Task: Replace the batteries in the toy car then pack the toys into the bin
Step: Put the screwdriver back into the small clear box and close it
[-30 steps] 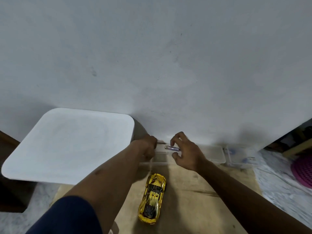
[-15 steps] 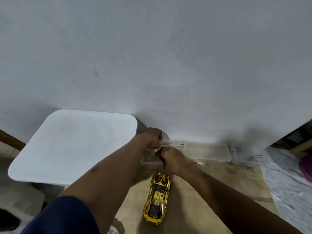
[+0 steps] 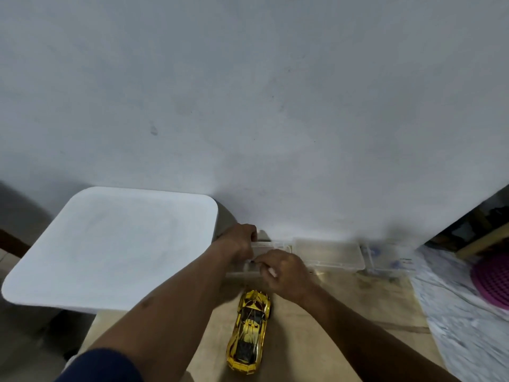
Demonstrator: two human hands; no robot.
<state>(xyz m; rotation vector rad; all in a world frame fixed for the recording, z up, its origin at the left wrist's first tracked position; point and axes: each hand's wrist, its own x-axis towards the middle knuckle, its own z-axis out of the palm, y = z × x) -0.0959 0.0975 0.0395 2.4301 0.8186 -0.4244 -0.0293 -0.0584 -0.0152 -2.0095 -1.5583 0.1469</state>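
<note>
Yellow toy car (image 3: pixel 250 332) lies just near of both hands, long axis near-far. R hand (image 3: pixel 286 271) nearer, pinching sth small; L hand (image 3: pixel 242 241) grips clear box (image 3: pixel 271 248).

Right hand's (image 3: pixel 286 271) grip contents hidden, clear box (image 3: pixel 271 248) blurred.

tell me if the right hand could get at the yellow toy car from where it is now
Probably yes. The yellow toy car lies in the open on the mat, just nearer the person than the right hand, and nothing sits between them. The hand is busy at the clear box, though.
</note>
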